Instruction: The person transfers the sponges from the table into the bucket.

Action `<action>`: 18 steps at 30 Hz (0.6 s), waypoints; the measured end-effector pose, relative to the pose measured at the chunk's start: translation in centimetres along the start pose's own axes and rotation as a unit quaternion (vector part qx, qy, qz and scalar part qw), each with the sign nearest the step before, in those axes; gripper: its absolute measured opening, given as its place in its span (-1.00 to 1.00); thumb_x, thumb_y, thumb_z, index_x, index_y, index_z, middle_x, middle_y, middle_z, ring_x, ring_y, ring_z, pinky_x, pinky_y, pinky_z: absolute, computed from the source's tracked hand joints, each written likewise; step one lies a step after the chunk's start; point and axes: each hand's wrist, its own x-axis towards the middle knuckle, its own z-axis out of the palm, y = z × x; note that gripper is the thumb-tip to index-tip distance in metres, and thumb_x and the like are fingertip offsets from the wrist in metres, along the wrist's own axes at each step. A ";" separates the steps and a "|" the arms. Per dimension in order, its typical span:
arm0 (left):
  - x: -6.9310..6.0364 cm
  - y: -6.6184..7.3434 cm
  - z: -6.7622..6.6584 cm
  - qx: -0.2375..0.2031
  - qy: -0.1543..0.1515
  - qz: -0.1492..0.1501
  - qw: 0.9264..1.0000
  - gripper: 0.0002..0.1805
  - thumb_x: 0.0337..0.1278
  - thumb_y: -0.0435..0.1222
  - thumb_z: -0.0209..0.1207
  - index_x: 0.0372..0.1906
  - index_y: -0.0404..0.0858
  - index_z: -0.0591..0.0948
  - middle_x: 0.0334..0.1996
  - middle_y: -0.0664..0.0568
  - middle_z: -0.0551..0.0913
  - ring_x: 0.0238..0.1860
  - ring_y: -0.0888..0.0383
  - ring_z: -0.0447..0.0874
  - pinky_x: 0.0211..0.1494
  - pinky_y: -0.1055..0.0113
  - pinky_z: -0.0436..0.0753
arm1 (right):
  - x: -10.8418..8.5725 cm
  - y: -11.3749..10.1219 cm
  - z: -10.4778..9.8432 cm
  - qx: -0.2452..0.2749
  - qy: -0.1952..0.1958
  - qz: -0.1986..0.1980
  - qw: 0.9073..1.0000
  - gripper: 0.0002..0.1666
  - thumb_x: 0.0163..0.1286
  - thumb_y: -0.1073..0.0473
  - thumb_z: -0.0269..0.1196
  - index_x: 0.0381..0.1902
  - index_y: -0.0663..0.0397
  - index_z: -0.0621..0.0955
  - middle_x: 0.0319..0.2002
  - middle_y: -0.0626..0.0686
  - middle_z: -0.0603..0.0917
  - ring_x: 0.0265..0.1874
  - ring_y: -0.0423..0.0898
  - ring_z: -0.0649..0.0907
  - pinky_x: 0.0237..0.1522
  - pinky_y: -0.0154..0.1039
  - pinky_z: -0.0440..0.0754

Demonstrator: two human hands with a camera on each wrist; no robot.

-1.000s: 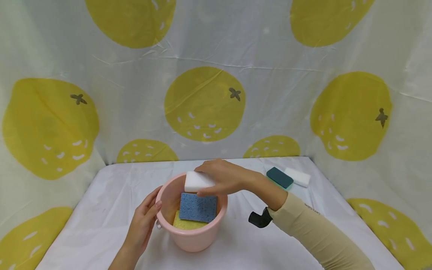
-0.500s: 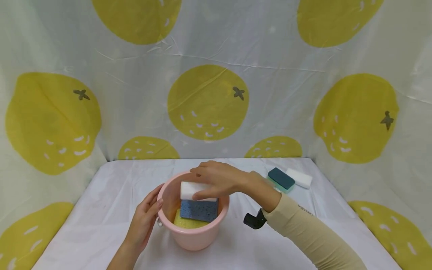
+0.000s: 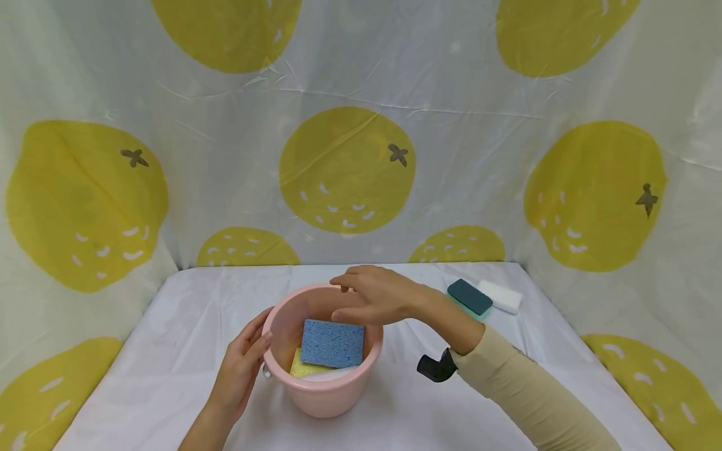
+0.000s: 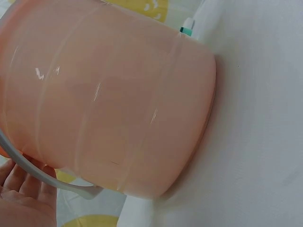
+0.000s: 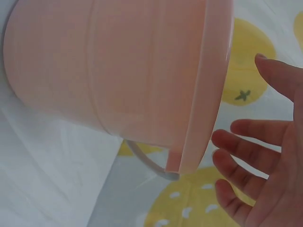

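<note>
A pink bucket (image 3: 327, 401) stands on the white cloth. My left hand (image 3: 242, 363) holds its left rim, thumb at the edge and fingers along the outside. Inside the bucket, a blue sponge (image 3: 333, 343) leans above a yellow sponge (image 3: 304, 362). A white block-shaped sponge (image 3: 328, 374) shows partly at the front, mostly hidden by the near wall. Over the bucket's right back rim hovers my right hand (image 3: 378, 294), its fingers spread and holding nothing. The right wrist view shows that hand (image 5: 270, 156) apart from the bucket's rim.
A green sponge with a dark scouring side (image 3: 469, 297) lies at the back right, beside another white sponge (image 3: 499, 296). The bucket's grey handle (image 4: 47, 177) hangs down its outside. A lemon-print curtain (image 3: 440, 175) encloses the back and sides of the table.
My right hand has lowered the white sponge into the bucket, let go of it and lifted slightly. The sponge now lies at the bucket's front. My left hand stays at the rim.
</note>
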 end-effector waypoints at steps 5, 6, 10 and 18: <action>0.0 0.2 0.1 0.001 0.003 -0.006 1.000 -0.41 0.60 -0.27 0.04 0.58 -0.29 0.26 0.52 -0.07 0.33 0.41 0.27 0.38 0.32 0.41 0.46 | -0.6 0.1 -0.3 -0.004 0.009 0.007 1.000 -0.18 0.47 -0.35 0.17 0.44 0.07 0.52 0.12 0.00 0.67 0.08 -0.06 0.60 0.07 -0.06 0.62; 0.0 0.2 0.1 0.001 0.003 -0.007 1.000 -0.41 0.60 -0.26 0.04 0.58 -0.29 0.25 0.52 -0.07 0.32 0.41 0.27 0.38 0.31 0.41 0.46 | -0.8 0.1 -0.4 -0.005 0.011 0.007 1.000 -0.19 0.47 -0.35 0.17 0.43 0.07 0.52 0.11 0.00 0.67 0.07 -0.07 0.60 0.07 -0.06 0.62; 0.0 0.2 0.1 0.001 0.003 -0.007 1.000 -0.41 0.60 -0.26 0.04 0.58 -0.29 0.25 0.52 -0.08 0.31 0.41 0.27 0.38 0.31 0.41 0.47 | -1.3 0.3 -0.6 -0.016 0.021 0.008 1.000 -0.18 0.47 -0.37 0.17 0.43 0.06 0.53 0.09 -0.02 0.67 0.04 -0.10 0.60 0.06 -0.08 0.62; 0.0 0.2 0.1 -0.001 0.002 -0.005 1.000 -0.41 0.60 -0.27 0.04 0.58 -0.30 0.26 0.52 -0.09 0.31 0.41 0.25 0.38 0.32 0.41 0.46 | -2.6 1.2 -0.9 -0.031 0.029 0.037 0.998 -0.19 0.45 -0.37 0.20 0.42 0.03 0.54 0.08 -0.07 0.66 0.06 -0.11 0.62 0.06 -0.07 0.64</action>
